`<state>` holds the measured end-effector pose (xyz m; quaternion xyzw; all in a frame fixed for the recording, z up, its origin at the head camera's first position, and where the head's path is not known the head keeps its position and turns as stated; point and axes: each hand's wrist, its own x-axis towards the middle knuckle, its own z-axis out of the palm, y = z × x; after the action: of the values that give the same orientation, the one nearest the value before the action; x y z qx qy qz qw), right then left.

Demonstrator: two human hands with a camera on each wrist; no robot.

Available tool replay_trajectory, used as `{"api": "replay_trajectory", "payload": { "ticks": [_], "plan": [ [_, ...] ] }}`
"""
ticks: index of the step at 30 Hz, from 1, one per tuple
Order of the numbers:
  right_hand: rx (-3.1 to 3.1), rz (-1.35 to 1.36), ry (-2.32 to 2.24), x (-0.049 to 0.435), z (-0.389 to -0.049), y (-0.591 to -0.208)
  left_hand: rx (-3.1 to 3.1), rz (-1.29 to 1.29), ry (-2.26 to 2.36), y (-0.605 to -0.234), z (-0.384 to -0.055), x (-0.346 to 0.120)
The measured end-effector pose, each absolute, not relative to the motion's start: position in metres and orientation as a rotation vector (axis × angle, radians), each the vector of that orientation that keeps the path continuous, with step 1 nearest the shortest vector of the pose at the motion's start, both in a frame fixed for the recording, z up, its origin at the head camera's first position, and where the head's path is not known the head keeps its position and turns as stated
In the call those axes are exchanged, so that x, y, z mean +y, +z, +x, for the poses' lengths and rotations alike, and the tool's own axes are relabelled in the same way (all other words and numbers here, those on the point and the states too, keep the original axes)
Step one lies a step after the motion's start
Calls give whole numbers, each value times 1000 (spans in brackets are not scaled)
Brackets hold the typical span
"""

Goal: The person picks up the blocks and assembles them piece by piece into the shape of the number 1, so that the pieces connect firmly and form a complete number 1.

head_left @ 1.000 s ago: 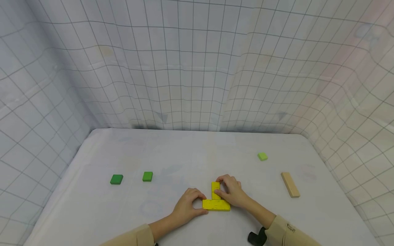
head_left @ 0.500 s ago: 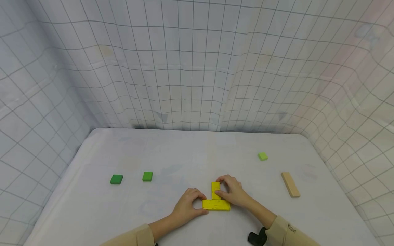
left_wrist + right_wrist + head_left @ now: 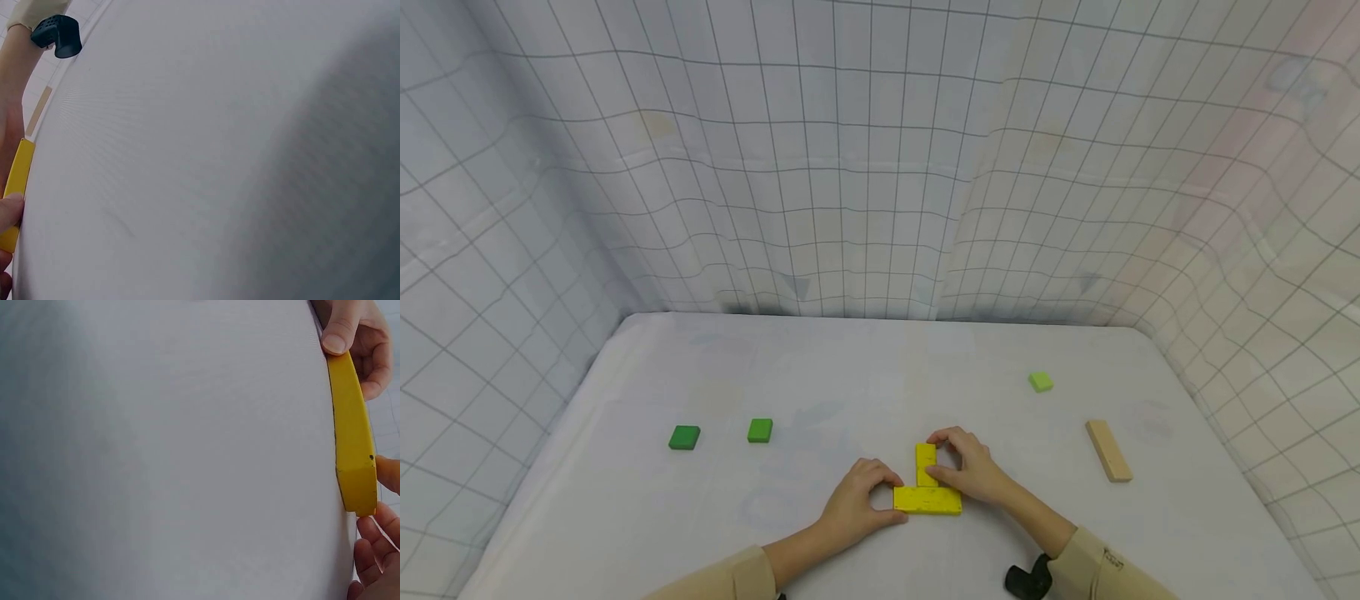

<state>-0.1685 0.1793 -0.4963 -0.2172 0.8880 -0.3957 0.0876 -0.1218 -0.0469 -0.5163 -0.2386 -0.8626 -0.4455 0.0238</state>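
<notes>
A long yellow block [image 3: 927, 500] lies crosswise near the front of the table. Behind its middle a shorter yellow block [image 3: 925, 454] extends away from it, so the two form an upside-down T. My left hand [image 3: 853, 504] pinches the long block's left end between thumb and fingers. With thumb and fingers my right hand [image 3: 972, 473] grips the shorter block from the right. The right wrist view shows the long block [image 3: 352, 419] from its right end, with the left thumb [image 3: 337, 337] on the far end. In the left wrist view, a yellow block [image 3: 20, 165] is partly covered by fingers.
On the white tabletop [image 3: 850, 367], a dark green block [image 3: 684, 437] and a green block [image 3: 760, 430] lie left. A light green block [image 3: 1041, 382] and a plain wooden block [image 3: 1108, 451] lie right. A black wrist device [image 3: 1028, 578] sits by the right sleeve.
The right thumb tip has slid very slightly to the right on the shorter yellow block. Both blocks and the left hand stay where they were.
</notes>
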Motion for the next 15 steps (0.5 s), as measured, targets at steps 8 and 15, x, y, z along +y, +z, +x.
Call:
{"api": "replay_trajectory", "payload": {
  "ticks": [8,15],
  "plan": [
    [2580,-650,-1323,207,-174,-469,-2682,-733,-1378,-515,-121,-46],
    [2761,-725,-1341,263,-184,-459,-2685,-726,-1375,-516,-121,-46]
  ]
}}
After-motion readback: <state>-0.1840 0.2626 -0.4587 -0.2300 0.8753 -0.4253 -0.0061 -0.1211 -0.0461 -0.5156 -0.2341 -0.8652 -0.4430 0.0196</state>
